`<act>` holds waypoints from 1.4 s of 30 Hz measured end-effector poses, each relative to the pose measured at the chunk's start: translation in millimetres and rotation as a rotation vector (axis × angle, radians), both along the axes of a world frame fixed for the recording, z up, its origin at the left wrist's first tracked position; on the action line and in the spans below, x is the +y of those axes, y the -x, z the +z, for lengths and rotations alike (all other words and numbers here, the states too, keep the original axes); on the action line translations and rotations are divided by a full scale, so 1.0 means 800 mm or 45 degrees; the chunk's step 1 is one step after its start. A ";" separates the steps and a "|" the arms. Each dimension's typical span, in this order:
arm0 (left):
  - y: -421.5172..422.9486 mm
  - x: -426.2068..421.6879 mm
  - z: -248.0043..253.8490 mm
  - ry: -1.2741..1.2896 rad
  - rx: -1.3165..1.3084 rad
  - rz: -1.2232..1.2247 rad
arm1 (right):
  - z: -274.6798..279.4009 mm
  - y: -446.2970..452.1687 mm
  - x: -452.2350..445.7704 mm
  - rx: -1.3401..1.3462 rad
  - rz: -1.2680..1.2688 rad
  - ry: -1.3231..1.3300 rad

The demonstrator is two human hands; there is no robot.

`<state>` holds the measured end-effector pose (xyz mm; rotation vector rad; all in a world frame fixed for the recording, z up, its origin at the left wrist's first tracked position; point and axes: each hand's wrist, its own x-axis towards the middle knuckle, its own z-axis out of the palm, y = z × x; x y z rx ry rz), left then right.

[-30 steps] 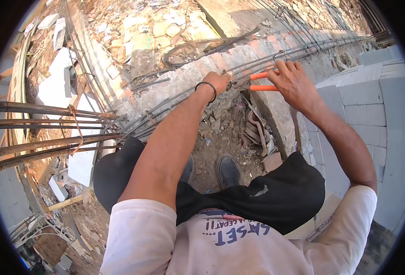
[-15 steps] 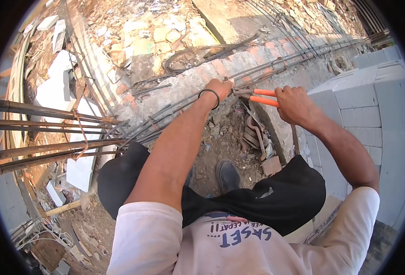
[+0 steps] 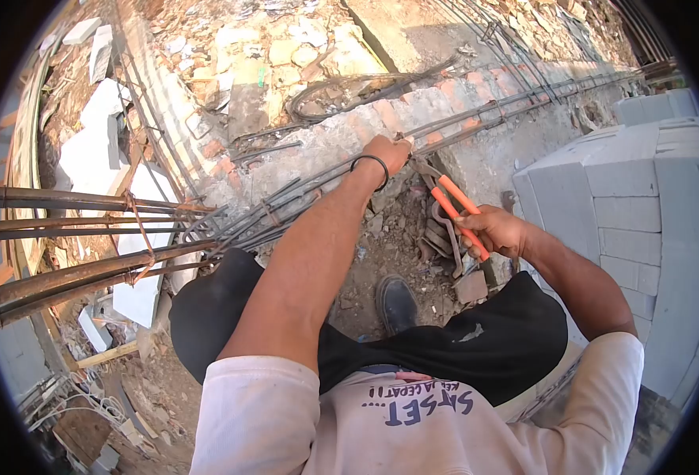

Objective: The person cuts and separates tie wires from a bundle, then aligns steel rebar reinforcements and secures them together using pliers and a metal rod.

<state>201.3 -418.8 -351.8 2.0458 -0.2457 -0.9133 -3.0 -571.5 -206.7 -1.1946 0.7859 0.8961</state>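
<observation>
Seen from the left, where rusty rods (image 3: 56,199) project well apart from the left fingers (image 3: 401,146), a wire loop (image 3: 148,247) crosses them, apparently to keep them grouped. Long steel bars (image 3: 516,101) pass beneath the left hand (image 3: 381,158) and along the brick-and-mortar ledge (image 3: 421,105), which appears to support them. The left fingers are curled at the bars, presumably to steady that spot; whether they grip a bar or wire cannot be told.

Just beside those fingertips, on their right, lies the head of the orange-handled pincers (image 3: 453,213). The right hand (image 3: 501,229) has its fingers closed around the handles, away from the head, likely for leverage. The handles slant down towards the right palm, slightly spread. Right of the right fingers, pale blocks (image 3: 626,176) are stacked, apart from the work.
</observation>
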 end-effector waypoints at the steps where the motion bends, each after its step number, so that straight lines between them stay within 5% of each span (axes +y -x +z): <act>1: 0.002 0.000 0.000 -0.003 0.000 -0.006 | 0.005 0.011 0.005 0.000 -0.006 -0.003; 4: 0.009 0.005 0.000 0.014 -0.033 0.039 | 0.035 0.038 0.017 -0.092 0.373 -0.254; 8: 0.006 0.000 -0.003 0.001 0.070 -0.025 | 0.030 0.052 -0.024 -0.181 0.125 0.193; 15: 0.014 0.014 0.078 -0.094 0.089 0.001 | -0.015 0.138 -0.051 -0.301 -0.148 0.367; 18: -0.025 0.019 0.074 -0.396 -0.812 -0.208 | -0.052 0.171 -0.043 -0.378 -0.312 0.313; 21: -0.054 0.029 0.091 -0.260 -0.532 -0.152 | -0.083 0.191 -0.034 -0.492 -0.366 0.405; 23: -0.054 0.027 0.086 -0.265 -0.549 -0.204 | -0.114 0.199 -0.039 -0.437 -0.240 0.477; 25: -0.032 0.019 0.092 -0.353 -0.125 -0.298 | -0.121 0.195 -0.041 -0.486 -0.235 0.503; 28: -0.037 0.014 0.051 -0.383 -0.173 -0.326 | -0.093 0.168 -0.052 -0.592 -0.143 0.812; 35: -0.028 0.009 0.056 -0.374 -0.178 -0.339 | -0.007 0.064 -0.090 -0.924 0.429 1.298; 37: -0.023 0.010 0.062 -0.362 -0.284 -0.290 | 0.010 0.029 -0.092 -1.029 0.612 1.663; 42: -0.022 0.012 0.064 -0.404 -0.220 -0.273 | 0.035 -0.078 -0.111 -1.155 1.029 1.830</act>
